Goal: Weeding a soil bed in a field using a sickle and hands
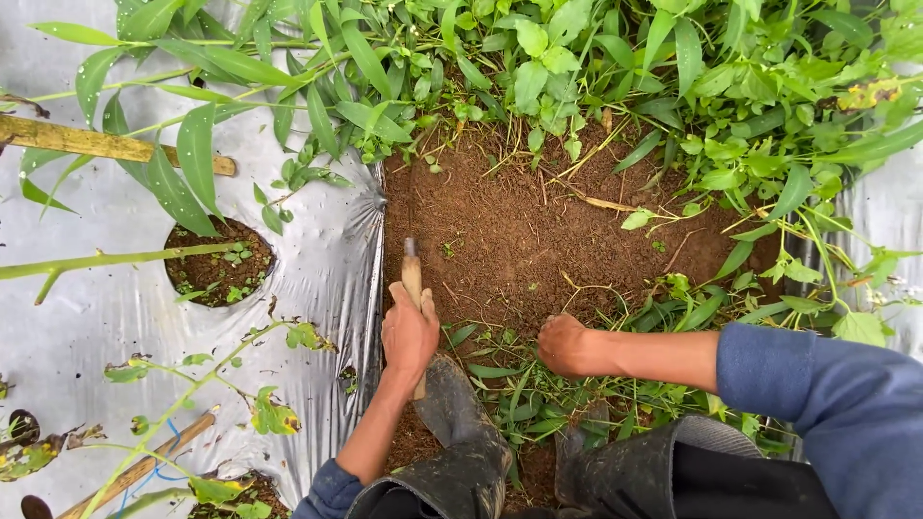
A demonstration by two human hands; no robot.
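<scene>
While your left hand (pixel 409 332) wraps its fingers fully around the wooden handle of a small hand tool (pixel 411 274), that tool lies almost straight away from you, its long axis running from your wrist up toward the bare soil (pixel 519 231), with the dark metal end just past your knuckles and touching or nearly touching the ground at the edge of the silver plastic mulch sheet (pixel 317 269). The working end sits directly ahead of your left fingers, so this hand is the one on it; your right hand (pixel 565 344) is well apart to the right, curled into a closed fist low among the cut grass and weeds (pixel 538 394), and whether it grips stems inside that fist you cannot tell from here. Between the two hands the cleared brown patch opens forward. Your muddy rubber boots (pixel 461 432) stand just below the hands. Further out, leafy green plants (pixel 615 58) ring the patch at the top and right, and a planting hole (pixel 216 264) with small seedlings shows in the sheet at left, beside bamboo stakes (pixel 96 142).
</scene>
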